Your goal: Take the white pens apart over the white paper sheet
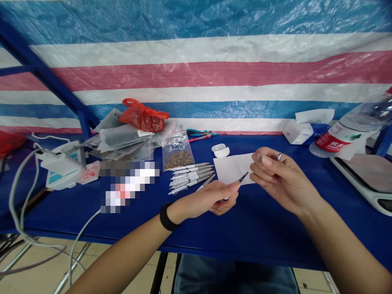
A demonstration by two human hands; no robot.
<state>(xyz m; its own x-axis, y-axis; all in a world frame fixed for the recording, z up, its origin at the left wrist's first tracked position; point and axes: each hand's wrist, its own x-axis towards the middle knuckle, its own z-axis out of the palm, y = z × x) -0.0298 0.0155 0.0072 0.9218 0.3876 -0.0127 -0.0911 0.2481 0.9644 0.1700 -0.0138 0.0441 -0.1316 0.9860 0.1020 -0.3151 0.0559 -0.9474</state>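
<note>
My left hand [222,195] is closed around a pen [243,178], whose dark, narrow tip points up and right toward my other hand. Just to the right, my right hand [274,173] is raised with its fingers curled in a pinch. A small shiny metal piece [278,157] shows between those fingers; its exact kind is hard to make out. Under and behind both hands lies a creased sheet of white paper [228,167]. Several white and grey pens [190,176] lie side by side, left of my left hand.
A white earbud case [221,150] stands behind the paper. Clear bags [178,153], a red plastic bag [143,116] and a power strip [65,165] with cables are left. Tissues [298,131], a large bottle [343,132] and a scale [367,179] are right.
</note>
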